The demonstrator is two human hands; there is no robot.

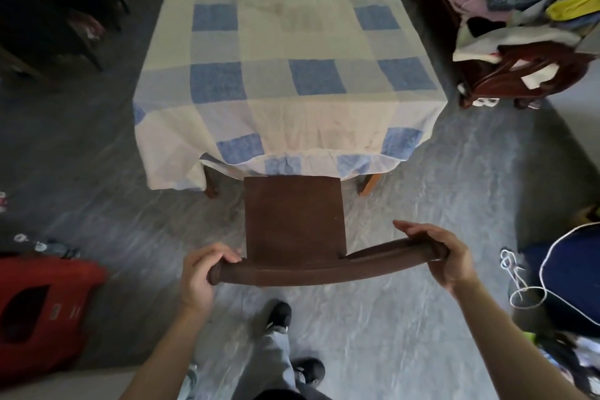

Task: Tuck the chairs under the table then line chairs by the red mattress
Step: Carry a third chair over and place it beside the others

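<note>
1. Red item (42, 308), 8 o'clock, on the floor. It may be the red mattress, but this cannot be confirmed from the view.
2. Left hand (198, 273), 7 o'clock. Its fingers (227, 256) are curled over the left end of the top rail (324, 269) and closed firmly on it.
3. Brown wooden chair (293, 214), centre. It stands on the floor at the near end of the worktop (210, 183), with its seat facing 12 o'clock. The front edge of the seat meets the hanging hem of the checked tablecloth (285, 42). Most of the seat is outside the worktop, so the chair is not yet tucked in.
4. Handling, as judged:
   - The frame looks rigid and moderately heavy, and it should not flex under load.
   - The rail is smooth and rounded, so it could twist in a loose hold.
   - Take hold at both rail ends, as shown, for steering control.
   - The chair will probably slide on the smooth floor without a full lift.
5. Right hand (444, 256), 4 o'clock. The palm wraps the right end of the rail, with the fingers (412, 229) laid over the top and closed on it.
6. Caution: the soft tablecloth hem may snag on the seat and drag. Keep the seat between the worktop legs.
</note>
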